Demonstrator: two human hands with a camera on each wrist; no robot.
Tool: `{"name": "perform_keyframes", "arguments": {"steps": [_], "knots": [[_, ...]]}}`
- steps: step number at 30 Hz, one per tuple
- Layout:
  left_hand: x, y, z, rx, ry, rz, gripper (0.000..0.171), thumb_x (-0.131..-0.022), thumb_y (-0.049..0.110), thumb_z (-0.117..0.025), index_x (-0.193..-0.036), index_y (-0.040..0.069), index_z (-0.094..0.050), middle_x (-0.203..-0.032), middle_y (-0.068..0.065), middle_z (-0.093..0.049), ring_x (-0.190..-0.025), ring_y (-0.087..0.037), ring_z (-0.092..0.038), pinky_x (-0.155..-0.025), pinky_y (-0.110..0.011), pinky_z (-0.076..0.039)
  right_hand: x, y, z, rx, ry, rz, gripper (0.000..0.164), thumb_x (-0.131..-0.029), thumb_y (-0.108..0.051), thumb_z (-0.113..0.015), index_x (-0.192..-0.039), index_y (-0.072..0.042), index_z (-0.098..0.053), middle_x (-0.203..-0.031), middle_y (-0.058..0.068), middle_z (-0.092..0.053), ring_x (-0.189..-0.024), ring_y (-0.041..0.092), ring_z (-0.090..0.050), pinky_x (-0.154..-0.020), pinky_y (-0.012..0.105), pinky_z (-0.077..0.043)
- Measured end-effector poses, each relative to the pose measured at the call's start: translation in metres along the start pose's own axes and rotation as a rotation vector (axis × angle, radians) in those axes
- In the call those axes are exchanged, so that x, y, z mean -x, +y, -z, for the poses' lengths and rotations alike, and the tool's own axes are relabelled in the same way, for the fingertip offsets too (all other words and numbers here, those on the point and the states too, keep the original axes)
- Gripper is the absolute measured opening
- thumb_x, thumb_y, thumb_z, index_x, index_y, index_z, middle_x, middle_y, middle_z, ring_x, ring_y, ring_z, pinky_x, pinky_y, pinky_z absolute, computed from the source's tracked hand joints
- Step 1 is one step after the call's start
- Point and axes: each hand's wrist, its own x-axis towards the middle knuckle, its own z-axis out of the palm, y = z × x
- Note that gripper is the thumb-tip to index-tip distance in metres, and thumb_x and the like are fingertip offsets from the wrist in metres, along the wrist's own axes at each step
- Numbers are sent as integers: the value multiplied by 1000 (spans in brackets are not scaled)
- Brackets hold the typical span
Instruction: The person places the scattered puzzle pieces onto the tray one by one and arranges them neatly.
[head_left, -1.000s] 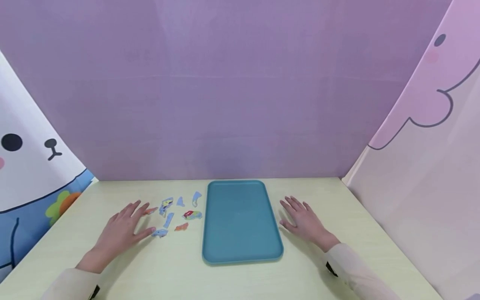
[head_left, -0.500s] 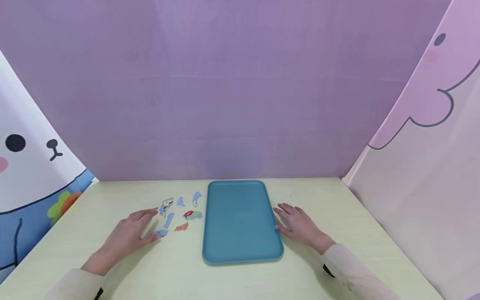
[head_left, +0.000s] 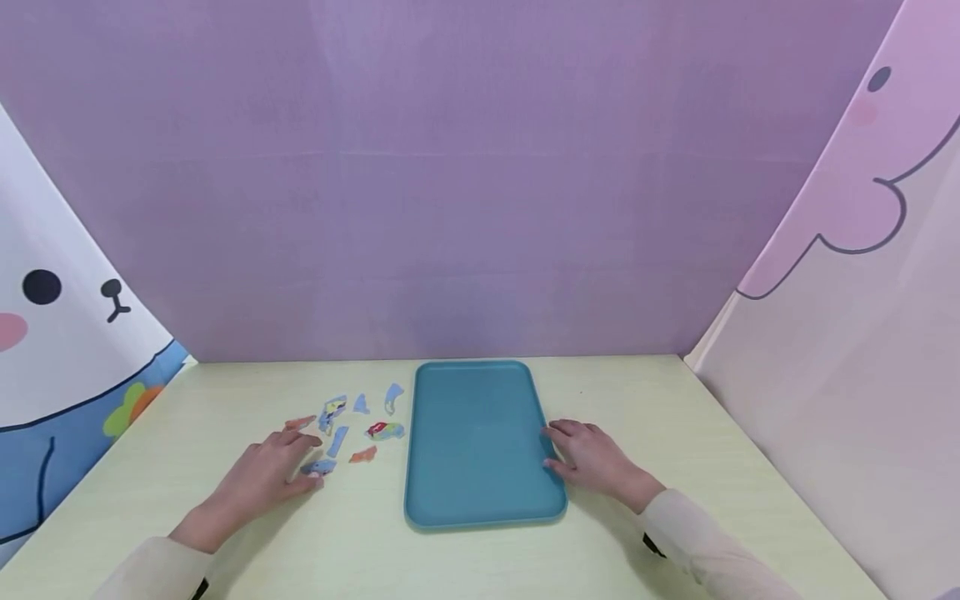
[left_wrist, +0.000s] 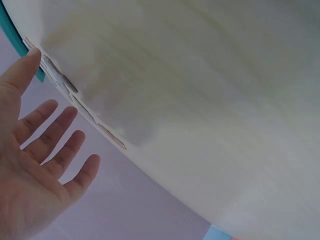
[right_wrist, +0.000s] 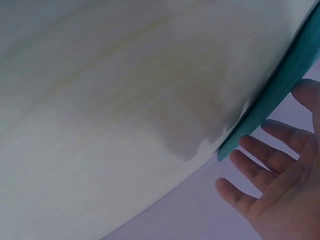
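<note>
On the left of the table, my left hand (head_left: 255, 477) is held low with loosely bent, spread fingers. Its thumb and fingertips are right by a flat blue cut-out piece (head_left: 324, 467), and its knuckles overlap the near side of an orange-red piece (head_left: 302, 422). Nothing shows between the thumb and the parted fingers (left_wrist: 60, 131) in the left wrist view. Across from it, my right hand (head_left: 596, 460) has its fingertips over the right rim of a teal tray (head_left: 480, 442). From the right wrist, the tray's side (right_wrist: 272, 92) runs along the relaxed, parted fingers (right_wrist: 252, 170).
Other flat, irregular printed pieces lie between left hand and tray: a blue strip (head_left: 337, 442), a blue-yellow piece (head_left: 332, 410), a red-green one (head_left: 386, 430) and an orange one (head_left: 363, 454). A purple backdrop (head_left: 480, 208) rises behind the table.
My left hand has moved right and nearer the body, uncovering the orange-red piece. The right hand has slid left and nearer, from the bare table onto the tray's rim.
</note>
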Motion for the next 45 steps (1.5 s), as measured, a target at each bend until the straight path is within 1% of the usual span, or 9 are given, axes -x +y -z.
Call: {"name": "perform_keyframes", "arguments": {"steps": [5, 11, 19, 27, 35, 45], "knots": [[1, 0, -3, -2, -3, -10, 45, -64, 33, -78, -100, 9, -65, -102, -14, -65, -94, -34, -61, -60, -46, -49, 0, -2, -1, 0, -12, 3, 48, -85, -34, -62, -122, -3, -55, -122, 15, -57, -113, 31, -54, -88, 49, -45], [1, 3, -3, -19, -34, -8, 39, -67, 34, -77, -96, 12, -66, -98, -9, -66, -89, -31, -62, -57, -42, -48, 1, -1, -5, 12, -30, 13, 46, -86, -33, -59, -121, -3, -56, -122, 15, -56, -113, 30, -54, -86, 47, -46], [-1, 5, -4, -14, -61, 23, 29, -69, 32, -76, -92, 17, -68, -94, -3, -65, -85, -28, -61, -57, -41, -47, 1, 0, -9, -5, -56, 2, 46, -87, -33, -58, -122, -3, -55, -125, 16, -55, -114, 30, -53, -85, 48, -46], [-3, 4, -6, -9, -58, 33, 24, -69, 31, -76, -87, 17, -69, -91, 0, -64, -84, -25, -60, -55, -39, -45, 1, 1, -11, -18, -62, 11, 46, -88, -33, -57, -123, -3, -54, -124, 16, -55, -113, 30, -54, -85, 46, -47], [-7, 1, -10, -18, -42, 18, 23, -69, 31, -76, -85, 17, -68, -85, 2, -62, -80, -20, -58, -54, -37, -44, 1, 3, -12, -8, -60, 33, 46, -88, -32, -57, -122, -2, -54, -123, 16, -55, -113, 30, -54, -85, 46, -47], [-10, 0, -9, 4, -68, 11, 19, -69, 30, -76, -81, 18, -68, -81, 3, -61, -77, -16, -56, -53, -35, -44, 0, 5, -12, 0, -60, 42, 46, -88, -33, -57, -122, -3, -54, -123, 15, -55, -112, 29, -54, -84, 46, -47]]}}
